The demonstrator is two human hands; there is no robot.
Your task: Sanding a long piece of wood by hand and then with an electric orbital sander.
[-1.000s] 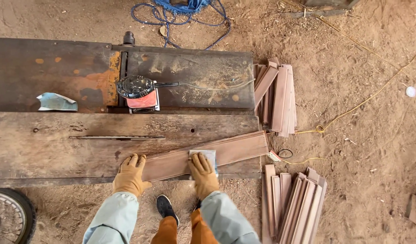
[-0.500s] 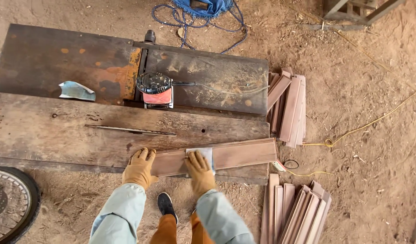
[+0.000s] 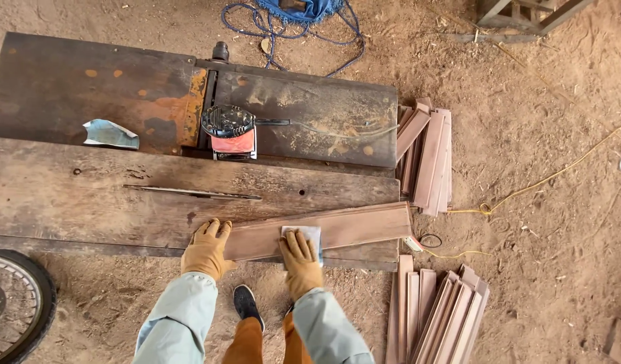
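Reddish wooden slat (image 3: 337, 229) lies flat on the near edge of the weathered plank bench (image 3: 88, 202). Its long axis runs left to right and tilts slightly, with the right end farther from the person and reaching the bench's right end.

Pale sanding sheet (image 3: 309, 237) sits on the slat near its middle. Right hand (image 3: 300, 259), in a tan glove, presses flat on the sheet with fingers spread forward; palm down rather than a closed grasp, the sheet pinned under it.

Left hand (image 3: 206, 248), also gloved, rests on the slat's left end, fingers laid over the end and open; it bears down rather than wraps. The slat stretches rightward from this hand, so most of its bare length lies to the right of the right hand, which is the nearer one to that stretch.

Beyond the bench: rusty metal table (image 3: 74, 87) carrying a red-and-black power sander (image 3: 229, 131) and a crumpled blue-grey scrap (image 3: 109, 133). Slat stacks lie on the dirt floor to the right, one far (image 3: 428, 158), one near (image 3: 438, 310). Spoked wheel (image 3: 14, 303) at lower left. Yellow cord (image 3: 546, 178) and blue rope (image 3: 283, 17) trail over the ground.
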